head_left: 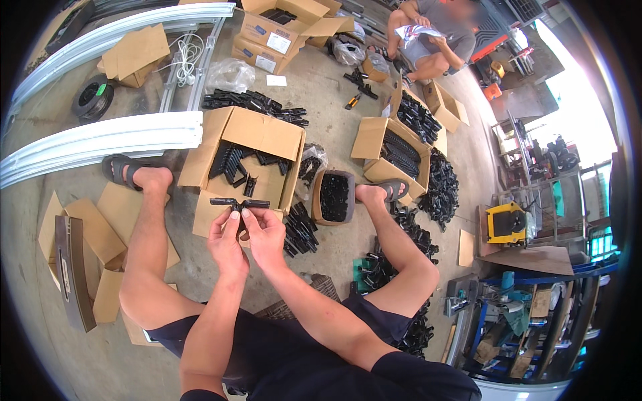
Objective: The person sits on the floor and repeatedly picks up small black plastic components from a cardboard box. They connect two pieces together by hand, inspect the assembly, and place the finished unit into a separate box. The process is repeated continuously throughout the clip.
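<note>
Between my two hands is a black bracket-like part [257,203] with two arms spread sideways and a short stem pointing down. My left hand [226,235] pinches it near its middle from the left. From the right, my right hand [265,232] grips the same part, thumbs side by side. Both hands are just over the near flap of an open cardboard box [285,187], which holds rows of similar black parts [229,160]. Beside that box stands a small bin [352,215] of small black pieces. The stem is partly hidden by my fingers.
Black parts lie in piles [441,184] on the floor. Another open carton [371,137] stands by my right foot. White metal rails [100,147] lie at left, near flattened cardboard [93,227]. At the far right, a person [445,40] sits holding a bag. A shelf [535,334] stands lower right.
</note>
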The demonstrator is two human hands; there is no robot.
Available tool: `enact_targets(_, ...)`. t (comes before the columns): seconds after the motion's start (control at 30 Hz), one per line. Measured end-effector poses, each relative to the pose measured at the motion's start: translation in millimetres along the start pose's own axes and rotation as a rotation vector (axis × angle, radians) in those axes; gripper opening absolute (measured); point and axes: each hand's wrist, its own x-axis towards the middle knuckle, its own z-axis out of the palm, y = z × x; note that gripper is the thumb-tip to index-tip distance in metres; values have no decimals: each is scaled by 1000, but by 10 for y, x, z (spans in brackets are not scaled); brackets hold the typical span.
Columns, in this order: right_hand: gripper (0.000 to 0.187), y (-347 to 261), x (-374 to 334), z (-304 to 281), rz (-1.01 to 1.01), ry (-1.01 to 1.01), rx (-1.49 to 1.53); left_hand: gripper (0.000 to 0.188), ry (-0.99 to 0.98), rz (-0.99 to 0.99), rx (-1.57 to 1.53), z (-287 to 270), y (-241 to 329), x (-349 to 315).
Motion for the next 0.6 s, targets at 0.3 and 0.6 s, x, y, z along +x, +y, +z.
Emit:
enact_targets(0.3, 19, 19, 79, -81, 54, 7, -116, 23, 3, 21, 1, -40, -76, 29)
enact_targets(0.6, 17, 55, 44, -97, 69, -25, 27, 23, 17, 39, 27, 9, -48, 5)
